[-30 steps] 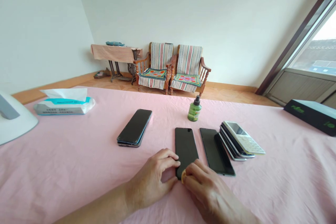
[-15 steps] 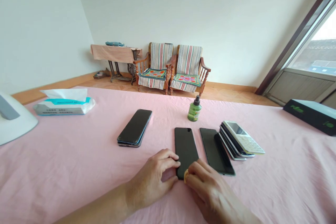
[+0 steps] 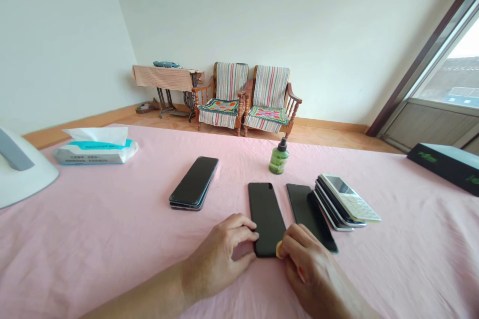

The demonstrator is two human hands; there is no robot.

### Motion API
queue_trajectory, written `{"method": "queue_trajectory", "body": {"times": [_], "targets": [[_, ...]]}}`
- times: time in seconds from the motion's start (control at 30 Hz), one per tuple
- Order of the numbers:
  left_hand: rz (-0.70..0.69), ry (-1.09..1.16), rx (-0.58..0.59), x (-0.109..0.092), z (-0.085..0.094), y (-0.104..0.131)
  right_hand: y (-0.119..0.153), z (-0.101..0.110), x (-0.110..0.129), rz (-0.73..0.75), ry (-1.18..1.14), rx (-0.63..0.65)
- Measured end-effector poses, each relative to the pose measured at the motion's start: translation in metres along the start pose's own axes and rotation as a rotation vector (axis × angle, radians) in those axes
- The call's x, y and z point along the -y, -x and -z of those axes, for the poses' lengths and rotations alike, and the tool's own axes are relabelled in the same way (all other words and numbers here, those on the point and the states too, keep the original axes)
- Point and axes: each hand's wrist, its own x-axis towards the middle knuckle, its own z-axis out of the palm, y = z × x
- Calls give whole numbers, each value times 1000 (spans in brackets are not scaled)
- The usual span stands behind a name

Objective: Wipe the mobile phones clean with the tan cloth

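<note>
A black phone (image 3: 266, 217) lies screen up on the pink cloth between my hands. My left hand (image 3: 224, 251) rests at its left edge, fingers apart and fingertips touching its side. My right hand (image 3: 309, 264) is closed on a small yellowish piece (image 3: 279, 249), pressed at the phone's lower right corner. A second dark phone (image 3: 301, 204) lies just to the right, beside a stack of phones topped by a white keypad phone (image 3: 352, 197). Another small stack with a black phone (image 3: 194, 182) on top is to the left.
A green bottle with a black cap (image 3: 279, 158) stands behind the phones. A tissue pack (image 3: 98, 152) and a white rounded device (image 3: 26, 174) are at the left, a black box (image 3: 445, 167) at the far right. Two chairs stand beyond the table.
My right hand has moved right with the yellowish piece, from the phone's lower middle to its lower right corner. My left hand stays at the left edge. The view has shifted slightly.
</note>
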Motion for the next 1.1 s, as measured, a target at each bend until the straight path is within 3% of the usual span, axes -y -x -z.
{"method": "queue_trajectory", "body": {"times": [0.3,0.57,0.93,1.1], "targets": [[-16,-93,-30,-2,2,3,-1,0,5,4,-124,1],[-24,-263,19,-11,3,8,-4,-6,0,29,-153,-85],[-71,-294,41,-9,0,10,-46,2,-7,14,-25,-48],[-44,-290,57,-10,1,9,-42,0,-2,-22,-44,-38]]}}
